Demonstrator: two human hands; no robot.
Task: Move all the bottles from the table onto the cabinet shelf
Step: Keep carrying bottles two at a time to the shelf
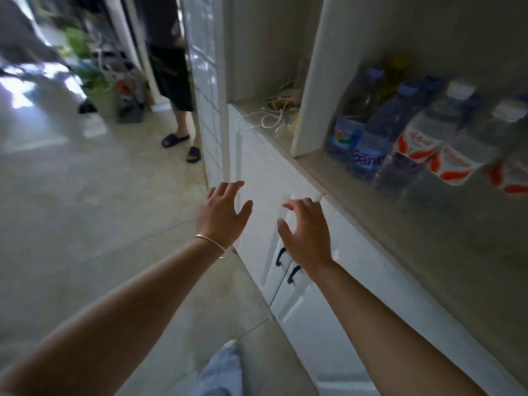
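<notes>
**A:** Where are your hands?

**B:** Both are out in front of you and hold nothing. Your left hand (pixel 221 214) has its fingers spread and loosely bent; it hangs just left of the white cabinet (pixel 285 178), over the floor (pixel 85 210). A thin bracelet (pixel 211 241) sits on that wrist. Your right hand (pixel 307 232) is before the cabinet doors, fingers apart and gently curled, just above the two dark door handles (pixel 287 265). The two hands are near each other but do not touch.

**A:** And the bottles?

**B:** They stand on the cabinet shelf (pixel 357 195), to the right of the upright divider (pixel 311 81). You can make out a clear bottle with a blue cap (pixel 355 115) nearest the divider, a bluish bottle with purple lettering (pixel 380 138) just beside it, and several bottles with white and orange labels (pixel 423 141) further right. They crowd close together; blur keeps you from counting them surely.

**A:** What lies left of the divider?

**B:** A tangle of pale cords (pixel 274 115) rests in that compartment of the cabinet.

**A:** Anything beyond the cabinet?

**B:** Another person stands past its far left corner, in dark shorts and dark slippers (pixel 183 145). Green plants (pixel 85 61) show further off, blurred. Below your arms, a bit of your pale blue trouser leg (pixel 220 372) shows.
</notes>
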